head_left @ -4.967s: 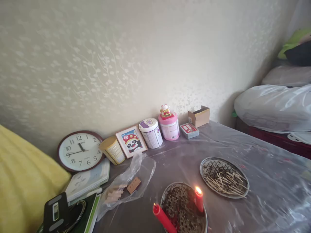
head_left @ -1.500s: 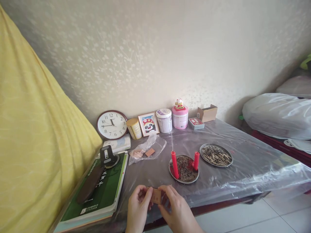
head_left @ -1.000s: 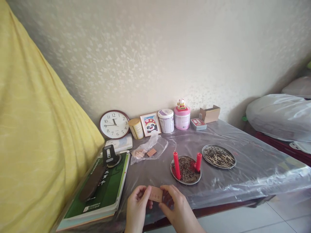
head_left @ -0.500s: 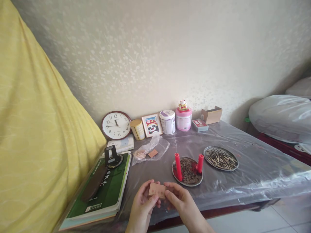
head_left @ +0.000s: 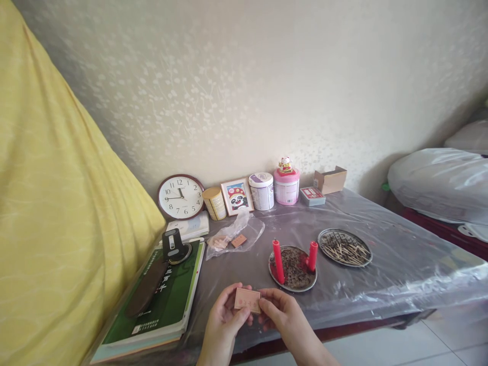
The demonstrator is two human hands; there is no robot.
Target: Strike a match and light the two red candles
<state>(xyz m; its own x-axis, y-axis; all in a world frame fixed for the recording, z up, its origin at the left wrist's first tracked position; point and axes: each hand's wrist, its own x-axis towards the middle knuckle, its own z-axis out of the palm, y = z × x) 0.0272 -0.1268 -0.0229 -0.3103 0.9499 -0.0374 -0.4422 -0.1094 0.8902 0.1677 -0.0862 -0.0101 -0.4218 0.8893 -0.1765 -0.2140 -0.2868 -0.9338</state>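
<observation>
A small tan matchbox (head_left: 247,300) is held between both hands near the table's front edge. My left hand (head_left: 227,311) closes round its left end, thumb on the face. My right hand (head_left: 280,311) pinches the right end with thumb and fingers. Just beyond my hands, a round metal plate (head_left: 293,288) carries two red candles: a taller, slightly leaning one (head_left: 278,262) and a shorter one (head_left: 312,256). No flame shows on either. To the right, a second metal plate (head_left: 327,258) holds many used matchsticks (head_left: 348,252).
A clear plastic bag (head_left: 253,231) with another matchbox (head_left: 239,240) lies behind my hands. On the left is a green book (head_left: 179,300) with a dark-handled object on top. A clock (head_left: 181,197), tins, a picture frame (head_left: 237,197) and a cardboard box (head_left: 331,180) line the wall.
The wisp of smoke above the taller candle no longer shows. The view has shifted slightly; both hands keep the same hold on the matchbox.
</observation>
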